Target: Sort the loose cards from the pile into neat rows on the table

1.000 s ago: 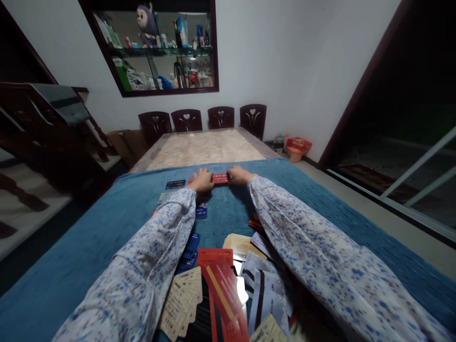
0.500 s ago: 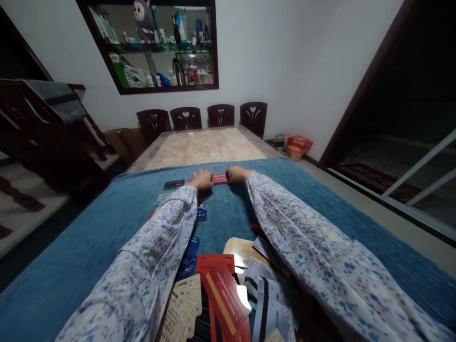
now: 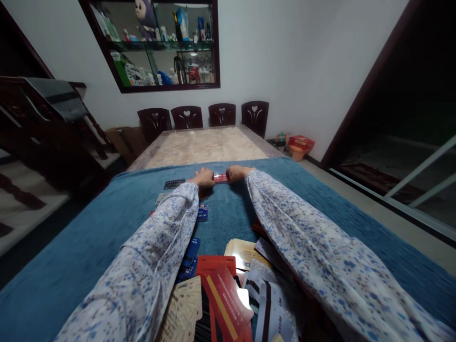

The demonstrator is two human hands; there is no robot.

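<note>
Toward the far side of the blue cloth, a red card (image 3: 220,178) lies between my two hands. My left hand (image 3: 204,177) is closed at the card's left end, its fingertips partly hidden. Its right end is pinched by my right hand (image 3: 235,173), with the fingers curled. Left of my left hand is a black card (image 3: 174,184). A pale card (image 3: 162,197) and a blue card (image 3: 203,213) show beside my left sleeve, which covers parts of them.
Near me lie piles of cards: red cards (image 3: 224,299), cream cards (image 3: 183,304), pale lilac cards (image 3: 272,304), yellowish cards (image 3: 242,251) and blue cards (image 3: 190,254). The blue cloth (image 3: 331,223) covers the near part of the table (image 3: 210,142). Chairs (image 3: 222,115) stand beyond.
The hands stay at the red card with only slight movement. A red edge seen left of my left hand no longer shows. The whole view has shifted slightly.
</note>
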